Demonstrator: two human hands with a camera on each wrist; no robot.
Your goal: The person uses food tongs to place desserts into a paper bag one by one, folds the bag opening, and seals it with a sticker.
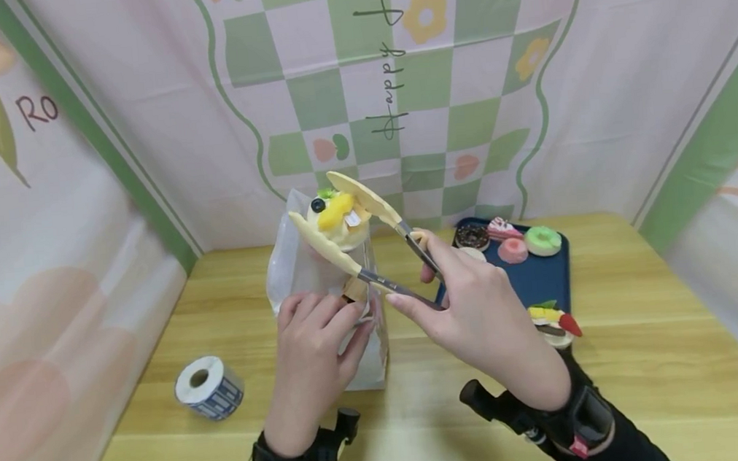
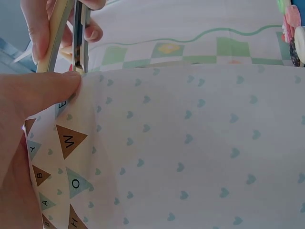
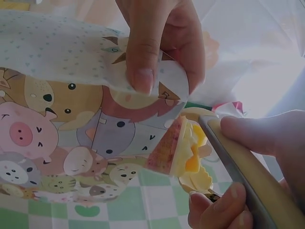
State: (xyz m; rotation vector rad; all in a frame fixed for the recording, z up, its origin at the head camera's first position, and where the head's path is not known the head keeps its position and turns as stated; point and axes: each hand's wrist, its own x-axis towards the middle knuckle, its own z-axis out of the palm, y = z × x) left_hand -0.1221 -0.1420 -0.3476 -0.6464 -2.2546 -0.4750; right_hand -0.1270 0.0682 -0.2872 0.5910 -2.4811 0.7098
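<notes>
My right hand grips a pair of tongs with cream tips and dark handles. Between the tips is a toy cupcake with yellow fruit slices, a dark berry and a bit of green on top. In the right wrist view the cupcake shows a pink speckled side and lies tilted beside the bag's edge. My left hand pinches the rim of a standing white paper bag, thumb outside. Cartoon animals and small blue hearts are printed on the bag.
A label roll stands left on the wooden table. At the right, a navy tray bears a chocolate donut, a green donut and other toy sweets. A fruit-topped pastry shows beyond my right wrist. Printed cloth hangs behind.
</notes>
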